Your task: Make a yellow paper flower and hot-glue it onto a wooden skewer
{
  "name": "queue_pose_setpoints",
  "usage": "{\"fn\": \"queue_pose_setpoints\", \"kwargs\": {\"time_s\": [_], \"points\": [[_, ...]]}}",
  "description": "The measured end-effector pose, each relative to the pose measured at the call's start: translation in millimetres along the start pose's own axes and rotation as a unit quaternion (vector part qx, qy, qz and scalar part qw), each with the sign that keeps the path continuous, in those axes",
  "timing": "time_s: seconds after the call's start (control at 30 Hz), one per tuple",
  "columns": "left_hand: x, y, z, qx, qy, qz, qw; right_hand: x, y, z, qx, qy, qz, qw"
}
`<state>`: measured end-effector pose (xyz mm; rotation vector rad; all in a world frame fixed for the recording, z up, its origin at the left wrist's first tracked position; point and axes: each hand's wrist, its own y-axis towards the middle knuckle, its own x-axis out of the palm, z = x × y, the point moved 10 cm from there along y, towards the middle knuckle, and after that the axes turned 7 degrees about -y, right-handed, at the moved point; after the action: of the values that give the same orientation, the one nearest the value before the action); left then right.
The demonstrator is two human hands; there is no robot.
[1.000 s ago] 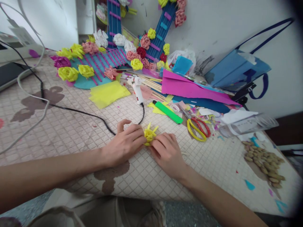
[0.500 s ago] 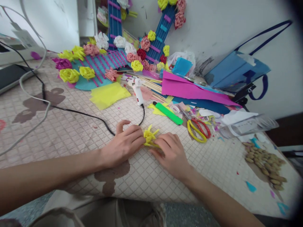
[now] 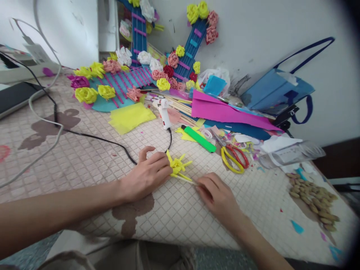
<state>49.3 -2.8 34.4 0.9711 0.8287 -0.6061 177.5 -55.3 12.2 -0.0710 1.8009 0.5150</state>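
Note:
A small yellow paper flower (image 3: 177, 165) with pointed petals sticking out lies low over the table's middle. My left hand (image 3: 149, 174) is closed on its left side, index finger raised and bent. From the flower's underside a thin yellow strip (image 3: 182, 177) runs right and down, its far end pale. My right hand (image 3: 218, 195) pinches that end between thumb and fingertips; whether it is rolled paper or a stick, I cannot tell. Behind the hands, a white glue gun (image 3: 164, 114) rests with its black cord trailing beside my left hand.
Beyond lie yellow sheets (image 3: 132, 117), a green marker (image 3: 199, 138), scissors (image 3: 233, 159) and magenta paper (image 3: 225, 108). A flower-covered blue model (image 3: 118, 88) leans at the back. Peanuts (image 3: 312, 200) are heaped at right; a black cable (image 3: 98, 136) crosses the left side.
My right hand has drawn away from the flower, right and slightly toward me, and the thin yellow strip now shows stretched between them. My left hand stays at the flower.

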Motion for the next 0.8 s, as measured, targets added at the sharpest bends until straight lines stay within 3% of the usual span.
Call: {"fn": "queue_pose_setpoints", "kwargs": {"time_s": [0.23, 0.37, 0.47, 0.63, 0.73, 0.8], "points": [[-5.3, 0.1, -1.9, -0.009, -0.009, 0.023, 1.000, -16.2, -37.6, 41.6, -0.008, -0.008, 0.005, 1.000], [-9.4, 0.2, -5.9, -0.020, -0.022, 0.035, 0.999, -27.1, -48.7, 77.5, 0.085, -0.032, 0.045, 0.995], [-19.6, 1.9, -6.8, -0.013, -0.019, 0.061, 0.998, -22.9, -34.9, 83.3, 0.123, -0.059, 0.049, 0.989], [-52.6, 10.1, -15.5, -0.009, 0.010, 0.112, 0.994, -8.3, 15.1, 72.4, 0.106, -0.078, 0.050, 0.990], [-77.0, 9.8, -26.6, 0.015, 0.075, 0.153, 0.985, -5.2, 36.9, 70.2, 0.105, -0.111, 0.067, 0.986], [-83.5, 4.7, -37.2, 0.045, 0.131, 0.156, 0.978, -5.5, 47.3, 64.1, 0.086, -0.122, 0.087, 0.985]]}}
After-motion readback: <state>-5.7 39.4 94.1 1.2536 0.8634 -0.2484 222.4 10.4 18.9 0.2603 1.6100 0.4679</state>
